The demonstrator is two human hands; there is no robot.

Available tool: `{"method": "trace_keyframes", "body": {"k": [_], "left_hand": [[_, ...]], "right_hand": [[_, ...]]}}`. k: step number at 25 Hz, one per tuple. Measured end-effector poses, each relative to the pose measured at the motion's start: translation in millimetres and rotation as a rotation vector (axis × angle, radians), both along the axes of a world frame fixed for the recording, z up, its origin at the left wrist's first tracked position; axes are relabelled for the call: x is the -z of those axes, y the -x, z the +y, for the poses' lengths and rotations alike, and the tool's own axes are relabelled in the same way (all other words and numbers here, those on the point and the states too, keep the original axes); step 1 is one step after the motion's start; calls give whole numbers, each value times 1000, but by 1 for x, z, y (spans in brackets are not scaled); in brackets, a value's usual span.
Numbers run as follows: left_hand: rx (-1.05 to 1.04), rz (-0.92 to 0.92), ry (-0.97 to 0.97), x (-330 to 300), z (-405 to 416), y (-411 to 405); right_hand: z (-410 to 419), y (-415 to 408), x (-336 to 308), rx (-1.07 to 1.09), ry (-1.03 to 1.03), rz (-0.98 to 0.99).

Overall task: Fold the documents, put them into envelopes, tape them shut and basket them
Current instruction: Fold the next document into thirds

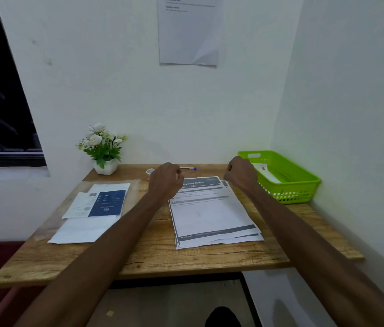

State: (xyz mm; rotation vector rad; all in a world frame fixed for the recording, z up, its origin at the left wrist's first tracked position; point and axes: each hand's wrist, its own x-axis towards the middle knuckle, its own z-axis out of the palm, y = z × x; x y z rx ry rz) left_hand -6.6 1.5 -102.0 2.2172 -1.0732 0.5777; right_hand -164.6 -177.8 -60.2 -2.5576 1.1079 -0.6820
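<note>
Both arms reach forward over the wooden surface [153, 253], and both hands hang above its far half with the backs turned to the camera. The left hand [165, 180] has its fingers curled under into a loose fist, with nothing visible in its grasp; it hovers over the upper left corner of the documents [212, 213]. The right hand [241, 173] is balled in the same way, fingers drawn together and holding nothing that shows, just beside the near left corner of the green basket [290, 185]. The documents lie as a slightly fanned stack of printed sheets at the middle of the surface, between the two forearms, the top sheet headed with a dark banner. The basket sits at the right rear corner against the wall, and a white envelope [265, 171] lies flat inside it — part hidden by the right hand. To the left lies a pile of white envelopes [84, 227] with a dark blue printed leaflet [108, 202] on top. Behind the left hand, a roll of tape [149, 172] and a pen [189, 168] with a blue cap rest near the wall. A small pot of white flowers [102, 147] stands at the rear left corner, and a printed sheet [189, 31] hangs on the wall above.
</note>
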Motion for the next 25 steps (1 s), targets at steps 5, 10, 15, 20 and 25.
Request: {"method": "trace_keyframes", "body": {"k": [5, 10, 15, 20, 25], "left_hand": [[-101, 81, -7, 10, 8, -11], [-184, 151, -59, 16, 7, -11], [-200, 271, -50, 20, 4, -15], [-168, 390, -24, 19, -2, -18], [-157, 494, 39, 18, 0, -25]], "right_hand": [[-4, -8, 22, 34, 66, 35], [-10, -9, 48, 74, 162, 60], [-22, -11, 59, 58, 34, 26], [-30, -10, 61, 39, -143, -107], [-33, -9, 62, 17, -233, -171]]}}
